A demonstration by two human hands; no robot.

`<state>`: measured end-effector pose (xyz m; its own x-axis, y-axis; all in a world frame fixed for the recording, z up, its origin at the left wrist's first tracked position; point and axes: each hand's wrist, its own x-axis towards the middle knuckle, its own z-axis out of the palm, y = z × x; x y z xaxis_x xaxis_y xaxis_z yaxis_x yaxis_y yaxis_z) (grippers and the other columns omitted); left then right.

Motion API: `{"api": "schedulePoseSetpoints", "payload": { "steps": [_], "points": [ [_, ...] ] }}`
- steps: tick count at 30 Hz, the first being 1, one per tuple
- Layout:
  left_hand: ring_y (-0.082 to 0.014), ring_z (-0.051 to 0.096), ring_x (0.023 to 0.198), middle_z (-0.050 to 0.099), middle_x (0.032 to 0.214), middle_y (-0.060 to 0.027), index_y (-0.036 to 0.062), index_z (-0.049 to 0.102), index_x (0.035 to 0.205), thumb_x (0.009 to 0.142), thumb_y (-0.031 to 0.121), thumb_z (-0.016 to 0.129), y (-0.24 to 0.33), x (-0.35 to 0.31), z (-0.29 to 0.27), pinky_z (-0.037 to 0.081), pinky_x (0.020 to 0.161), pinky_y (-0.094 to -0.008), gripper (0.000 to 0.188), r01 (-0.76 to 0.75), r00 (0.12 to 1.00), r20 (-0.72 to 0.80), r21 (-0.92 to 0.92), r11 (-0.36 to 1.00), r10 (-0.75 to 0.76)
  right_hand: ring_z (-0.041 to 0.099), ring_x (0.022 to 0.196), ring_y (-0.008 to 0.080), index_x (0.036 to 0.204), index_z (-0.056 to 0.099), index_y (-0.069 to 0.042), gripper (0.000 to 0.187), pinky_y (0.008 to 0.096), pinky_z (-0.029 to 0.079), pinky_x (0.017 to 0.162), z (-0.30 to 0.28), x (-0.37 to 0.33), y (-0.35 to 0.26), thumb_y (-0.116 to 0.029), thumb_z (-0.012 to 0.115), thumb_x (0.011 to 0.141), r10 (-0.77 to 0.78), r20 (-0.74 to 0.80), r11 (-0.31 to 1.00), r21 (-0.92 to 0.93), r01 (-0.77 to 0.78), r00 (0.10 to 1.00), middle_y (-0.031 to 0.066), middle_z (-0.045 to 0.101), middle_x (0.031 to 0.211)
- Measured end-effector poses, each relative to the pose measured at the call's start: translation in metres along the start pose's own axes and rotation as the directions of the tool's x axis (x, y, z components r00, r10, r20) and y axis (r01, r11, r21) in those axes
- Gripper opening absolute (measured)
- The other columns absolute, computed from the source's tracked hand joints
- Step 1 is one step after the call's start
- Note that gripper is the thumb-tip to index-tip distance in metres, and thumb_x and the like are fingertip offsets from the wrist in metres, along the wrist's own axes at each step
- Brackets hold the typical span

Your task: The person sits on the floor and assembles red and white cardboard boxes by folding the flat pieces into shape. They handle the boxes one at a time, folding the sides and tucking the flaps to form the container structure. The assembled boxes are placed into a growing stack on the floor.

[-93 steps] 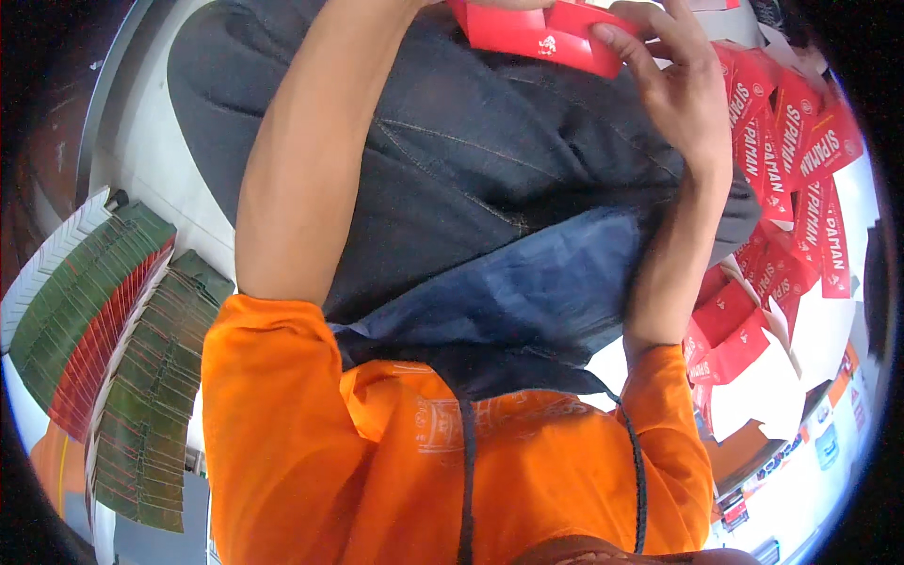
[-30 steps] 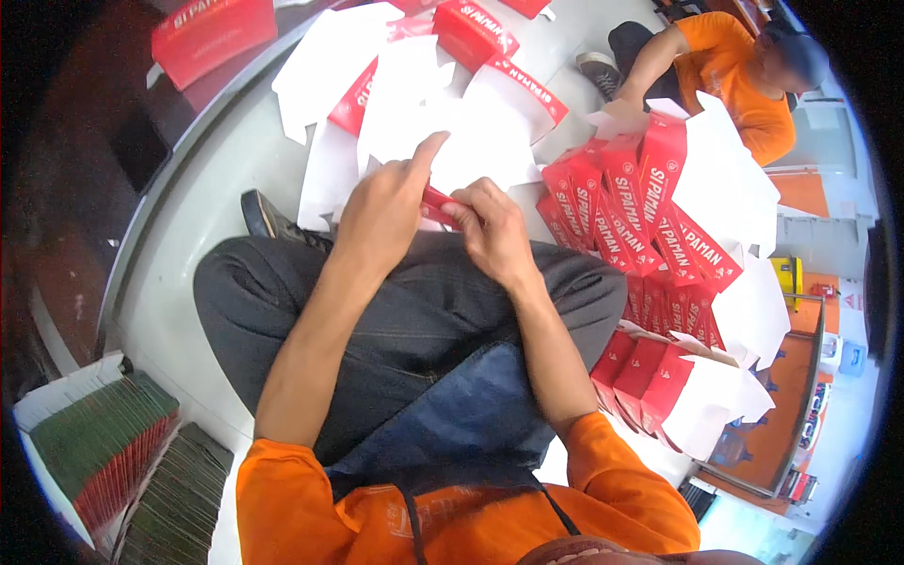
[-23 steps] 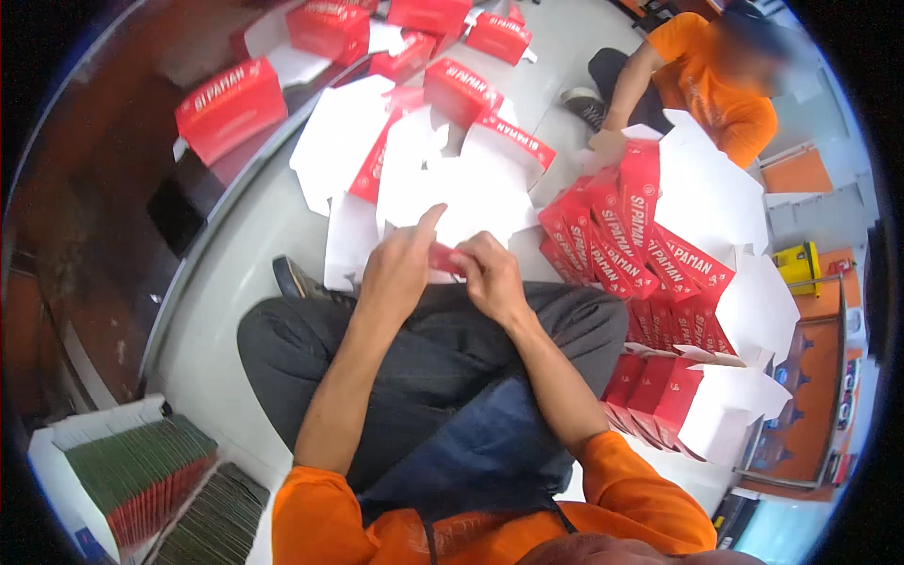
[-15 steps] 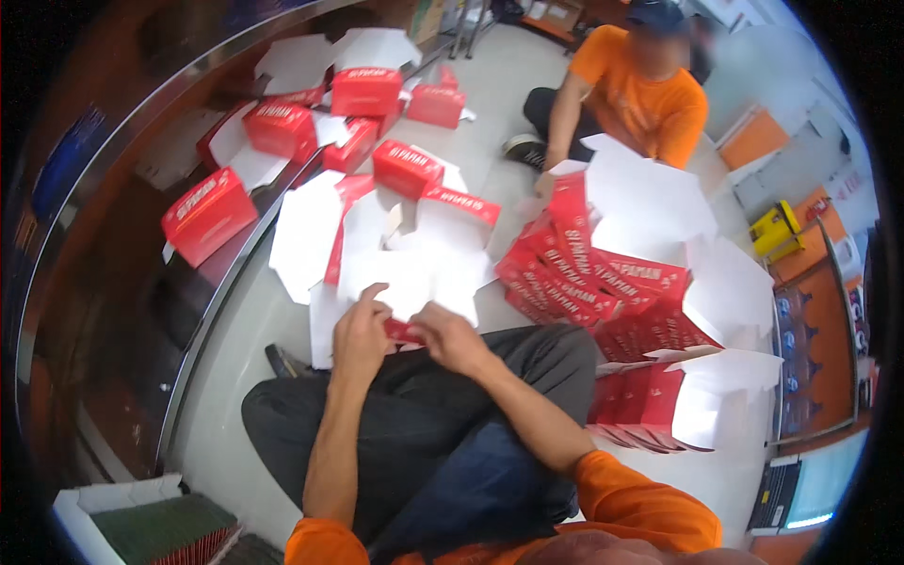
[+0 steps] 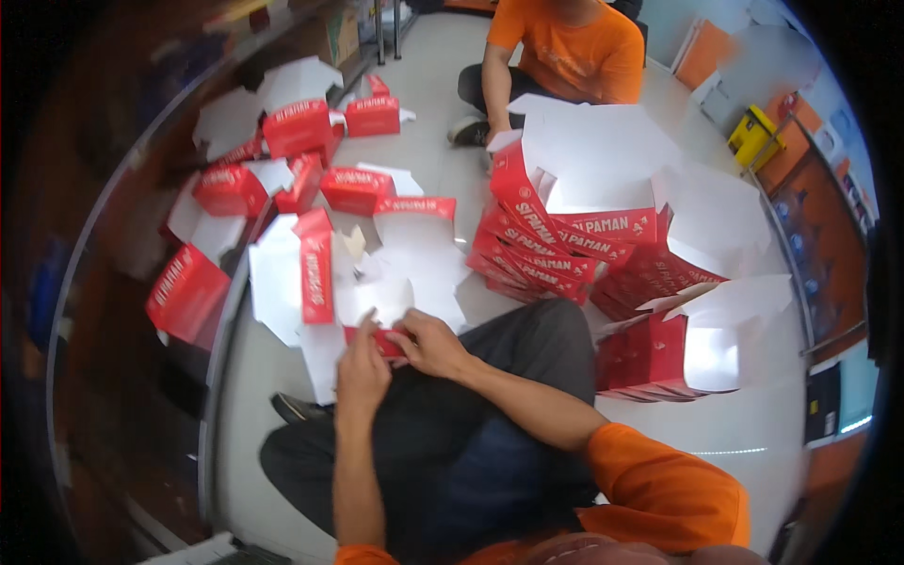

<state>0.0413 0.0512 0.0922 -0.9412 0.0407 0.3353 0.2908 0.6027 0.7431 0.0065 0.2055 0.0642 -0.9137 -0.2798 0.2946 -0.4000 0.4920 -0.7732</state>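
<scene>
A partly folded cardboard box (image 5: pixel 414 252), red outside and white inside, lies open in front of my crossed legs. My left hand (image 5: pixel 362 369) grips its near red edge with the fingers bent over it. Close beside it, my right hand (image 5: pixel 433 347) pinches the same edge, thumb toward the left hand. Some fingertips are hidden behind the card. At the box's left stands a red panel (image 5: pixel 317 268) with white flaps next to it; whether it belongs to the same box I cannot tell.
Nested red boxes (image 5: pixel 537 240) with raised white lids stand to my right, with another stack (image 5: pixel 650 353) nearer. Several loose red boxes (image 5: pixel 188 292) lie at the left beside a dark glossy cabinet front. Across from me, a person in an orange shirt (image 5: pixel 565 47) sits on the floor.
The whole view has shifted. Both hands stay at the box's near edge, and the right hand has moved closer to the left. More of the box's inside now shows.
</scene>
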Motion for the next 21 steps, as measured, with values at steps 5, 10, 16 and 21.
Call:
{"api": "schedulePoseSetpoints", "payload": {
  "steps": [5, 10, 16, 21],
  "points": [
    [-0.0376, 0.059, 0.107, 0.060, 0.114, -0.0227, -0.0042, 0.056, 0.117, 0.086, -0.003, 0.050, -0.008, 0.003, 0.012, 0.049, 0.089, -0.0430, 0.031, -0.149, 0.988, -0.014, 0.144, 0.978, 0.153, 0.067, 0.075, 0.0303, 0.099, 0.068, 0.000, 0.021, 0.0374, 0.052, 0.069, -0.001, 0.009, 0.008, -0.017, 0.062, 0.088, -0.058, 0.116, 0.993, 0.109, 0.046, 0.992, 0.0184, 0.068, 0.086],
    [-0.0418, 0.043, 0.124, 0.051, 0.124, -0.0228, -0.0020, 0.051, 0.121, 0.072, 0.002, 0.057, -0.029, -0.001, 0.014, 0.032, 0.108, -0.0502, 0.050, -0.318, 0.942, -0.014, 0.294, 0.902, 0.337, 0.066, 0.068, 0.0243, 0.095, 0.067, 0.000, 0.017, 0.0349, 0.051, 0.064, 0.008, 0.006, 0.010, -0.015, 0.062, 0.089, -0.156, 0.033, 0.978, 0.145, 0.149, 0.987, 0.0188, 0.067, 0.080],
    [-0.0352, 0.036, 0.131, 0.046, 0.132, -0.0150, 0.0028, 0.044, 0.133, 0.067, 0.005, 0.069, -0.014, -0.011, 0.003, 0.027, 0.112, -0.0496, 0.071, -0.336, 0.940, 0.105, 0.455, 0.825, 0.325, 0.060, 0.065, 0.0150, 0.092, 0.067, 0.001, 0.013, 0.0290, 0.048, 0.060, 0.009, 0.006, 0.016, -0.010, 0.064, 0.087, -0.205, -0.095, 0.949, 0.225, 0.222, 0.974, 0.0110, 0.067, 0.077],
    [-0.0338, 0.040, 0.129, 0.048, 0.129, -0.0141, 0.0025, 0.045, 0.132, 0.064, 0.007, 0.074, -0.020, -0.026, -0.001, 0.030, 0.111, -0.0473, 0.074, -0.283, 0.951, 0.011, 0.429, 0.858, 0.308, 0.051, 0.061, 0.0104, 0.090, 0.064, 0.000, 0.008, 0.0244, 0.043, 0.054, -0.003, 0.009, 0.006, -0.007, 0.064, 0.086, -0.333, -0.140, 0.898, 0.254, 0.359, 0.933, 0.0039, 0.055, 0.076]
  ]
}}
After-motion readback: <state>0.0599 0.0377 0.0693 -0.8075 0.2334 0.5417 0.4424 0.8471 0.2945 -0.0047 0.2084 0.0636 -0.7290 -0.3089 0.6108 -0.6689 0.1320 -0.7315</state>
